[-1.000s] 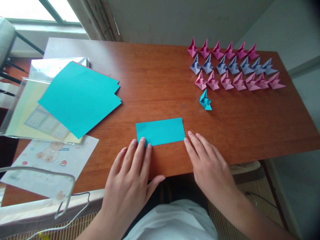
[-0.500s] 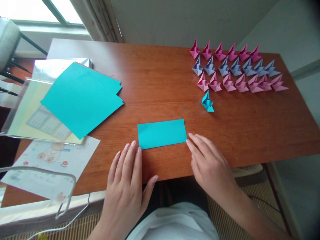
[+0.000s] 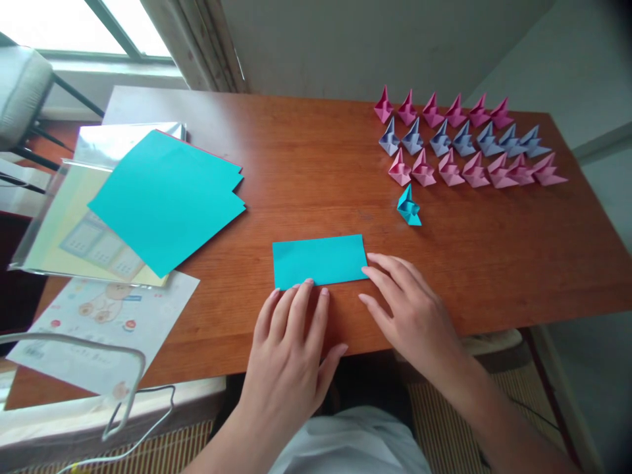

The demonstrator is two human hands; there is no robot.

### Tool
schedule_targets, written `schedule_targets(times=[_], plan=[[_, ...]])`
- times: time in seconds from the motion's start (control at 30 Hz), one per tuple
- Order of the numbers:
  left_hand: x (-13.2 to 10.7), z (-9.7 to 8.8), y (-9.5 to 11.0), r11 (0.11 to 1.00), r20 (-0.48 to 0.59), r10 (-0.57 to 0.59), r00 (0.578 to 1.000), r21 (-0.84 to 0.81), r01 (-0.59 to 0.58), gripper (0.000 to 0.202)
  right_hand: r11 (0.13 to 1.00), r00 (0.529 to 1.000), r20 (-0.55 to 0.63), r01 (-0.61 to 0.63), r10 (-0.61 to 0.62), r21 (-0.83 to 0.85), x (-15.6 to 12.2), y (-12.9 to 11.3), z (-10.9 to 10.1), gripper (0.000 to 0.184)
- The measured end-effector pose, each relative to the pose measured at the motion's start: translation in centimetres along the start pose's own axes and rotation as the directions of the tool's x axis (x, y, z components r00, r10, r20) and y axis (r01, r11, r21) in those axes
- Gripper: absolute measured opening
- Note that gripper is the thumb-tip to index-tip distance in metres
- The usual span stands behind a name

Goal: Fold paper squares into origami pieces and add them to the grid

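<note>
A turquoise paper rectangle [image 3: 318, 259] lies flat on the wooden table in front of me, long side across. My left hand [image 3: 291, 342] is open, palm down, its fingertips at the near edge of the paper. At the paper's right end, my right hand [image 3: 407, 299] is also open, with its index and middle fingertips touching or very close to the short edge. Beyond the right hand stands one turquoise folded paper figure [image 3: 409, 207].
Rows of folded figures stand at the back right: dark pink [image 3: 455, 110], lilac [image 3: 463, 138] and light pink [image 3: 474, 171]. Turquoise sheets [image 3: 168, 197] lie at left on clear packaging [image 3: 44, 230], near a printed white sheet [image 3: 162, 316]. A pale bent tube [image 3: 74, 339] crosses the lower left.
My left hand has slid right along the paper's near edge, from its left corner toward the middle. The right thumb has spread away from the fingers, which shifted slightly left.
</note>
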State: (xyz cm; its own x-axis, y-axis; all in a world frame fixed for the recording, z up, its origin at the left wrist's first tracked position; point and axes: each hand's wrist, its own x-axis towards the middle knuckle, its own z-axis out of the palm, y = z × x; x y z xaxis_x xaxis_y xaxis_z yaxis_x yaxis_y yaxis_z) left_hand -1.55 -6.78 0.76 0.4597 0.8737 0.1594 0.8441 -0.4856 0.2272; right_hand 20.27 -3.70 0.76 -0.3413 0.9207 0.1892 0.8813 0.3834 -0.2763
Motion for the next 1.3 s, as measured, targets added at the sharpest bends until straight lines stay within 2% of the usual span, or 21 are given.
schedule_targets(times=[0.1, 0.3, 0.4, 0.5, 0.67, 0.77, 0.9, 1.0, 1.07, 1.17, 1.3], plan=[[0.1, 0.1, -0.4, 1.000, -0.002, 0.015, 1.000, -0.009, -0.015, 0.059, 0.995, 0.995, -0.011, 0.097, -0.096, 0.039, 0.8, 0.5, 0.8, 0.037], [0.6, -0.3, -1.0, 0.997, -0.014, 0.014, 1.000, -0.074, -0.015, 0.052, 0.978, 0.978, -0.041, 0.205, -0.204, 0.027, 2.0, 1.5, 1.2, 0.026], [1.1, -0.5, -1.0, 0.996, -0.033, 0.005, 0.999, -0.093, -0.009, 0.045, 0.974, 0.973, -0.059, 0.225, -0.224, 0.017, 2.3, 1.8, 1.2, 0.024], [1.3, -0.5, -1.0, 0.995, -0.056, -0.014, 0.998, -0.103, 0.008, 0.042, 0.981, 0.980, -0.076, 0.190, -0.187, 0.036, 2.1, 1.5, 1.3, 0.025], [1.3, -0.5, -1.4, 0.989, -0.074, -0.027, 0.997, -0.146, 0.016, 0.040, 0.993, 0.992, -0.067, 0.114, -0.111, 0.040, 0.1, -0.7, 1.4, 0.031], [1.3, -0.6, -2.2, 0.980, -0.107, -0.054, 0.993, -0.197, 0.032, 0.038, 0.997, 0.996, -0.070, 0.061, -0.059, 0.040, -2.0, -3.0, 1.6, 0.044], [1.5, -0.8, -3.4, 0.971, -0.152, -0.095, 0.984, -0.232, 0.057, 0.037, 0.998, 0.997, -0.053, 0.062, -0.061, 0.025, -4.5, -5.5, 2.0, 0.061], [1.6, -0.8, -4.1, 0.974, -0.146, -0.099, 0.984, -0.218, 0.066, 0.035, 0.999, 0.994, -0.099, 0.054, -0.054, 0.000, -5.5, -6.1, 2.5, 0.040], [1.7, -0.7, -4.4, 0.976, -0.136, -0.078, 0.988, -0.214, 0.048, 0.034, 0.996, 0.987, -0.144, 0.076, -0.068, 0.049, -5.6, -5.9, 2.6, 0.030], [1.7, -0.7, -4.6, 0.975, -0.122, -0.051, 0.991, -0.220, 0.023, 0.030, 0.972, 0.976, -0.191, 0.141, -0.104, 0.189, -5.5, -5.2, 2.4, 0.026], [1.6, -1.2, -4.4, 0.956, -0.083, -0.032, 0.996, -0.293, 0.007, 0.030, 0.908, 0.978, -0.182, 0.170, -0.107, 0.383, -4.6, -4.1, 1.4, 0.022]])
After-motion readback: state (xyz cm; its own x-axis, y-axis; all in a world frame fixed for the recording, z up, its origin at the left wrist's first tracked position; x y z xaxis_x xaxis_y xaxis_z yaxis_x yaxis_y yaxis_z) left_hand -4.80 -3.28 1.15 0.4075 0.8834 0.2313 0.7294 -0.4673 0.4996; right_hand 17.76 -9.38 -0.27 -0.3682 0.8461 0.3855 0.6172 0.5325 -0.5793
